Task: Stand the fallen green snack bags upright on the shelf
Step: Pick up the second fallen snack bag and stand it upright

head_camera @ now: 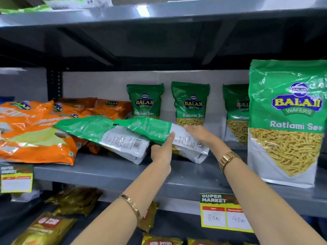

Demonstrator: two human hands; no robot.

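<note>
Two green Ratlami Sev bags lie fallen on the grey shelf, back sides up. The right fallen bag is gripped by both hands: my left hand holds its lower edge from below, and my right hand presses on its white end. The left fallen bag rests partly on the orange bags. Three green bags stand upright at the back. A larger-looking green bag stands upright at the front right.
A heap of orange snack bags fills the shelf's left side. Price tags hang on the shelf edge. Golden packets lie on the shelf below. Another shelf sits overhead.
</note>
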